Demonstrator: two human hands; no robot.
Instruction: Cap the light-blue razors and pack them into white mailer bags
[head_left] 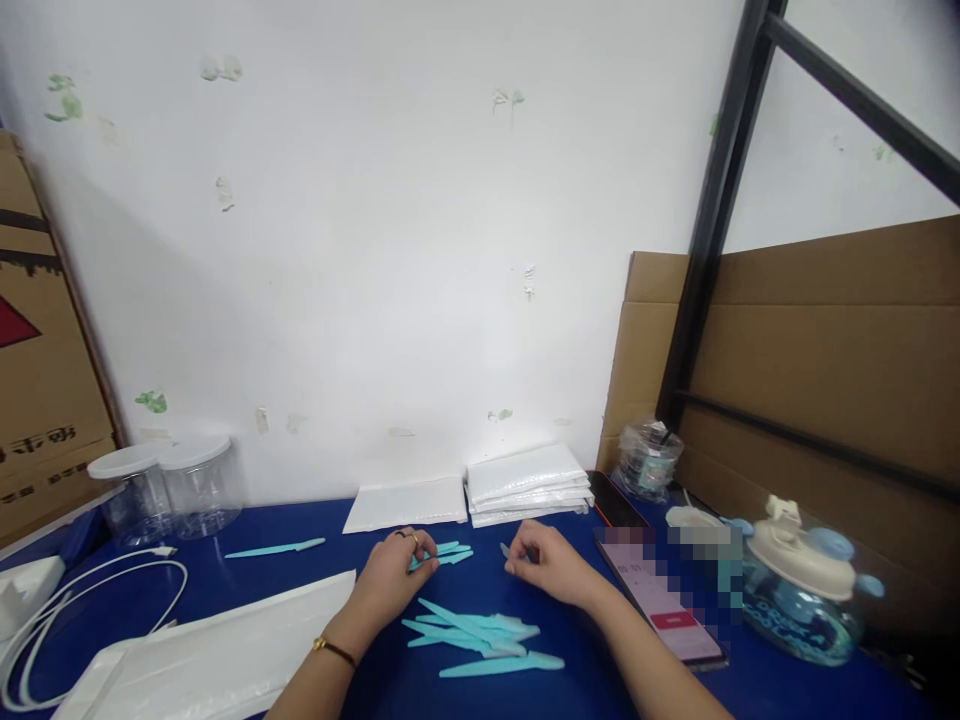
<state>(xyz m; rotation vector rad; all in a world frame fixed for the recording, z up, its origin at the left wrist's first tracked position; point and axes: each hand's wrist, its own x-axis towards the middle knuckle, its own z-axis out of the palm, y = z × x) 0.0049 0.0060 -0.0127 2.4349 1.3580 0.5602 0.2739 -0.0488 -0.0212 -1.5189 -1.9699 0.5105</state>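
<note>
Head view, near: loose pile of turquoise plastic knives (480, 640) on the blue desk (405, 690), between the forearms.
Left hand (394, 580): fingers pinched on a few turquoise knives (448, 555).
Right hand (547, 565): fingers curled together on a small piece (505, 550), too small to identify.
Far: stacked white pouches (529, 485); a single knife (274, 548) far left, near clear jars (169, 485).

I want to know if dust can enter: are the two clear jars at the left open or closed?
Closed. Both clear jars stand upright by the wall, and each carries a flat white lid on top.
</note>
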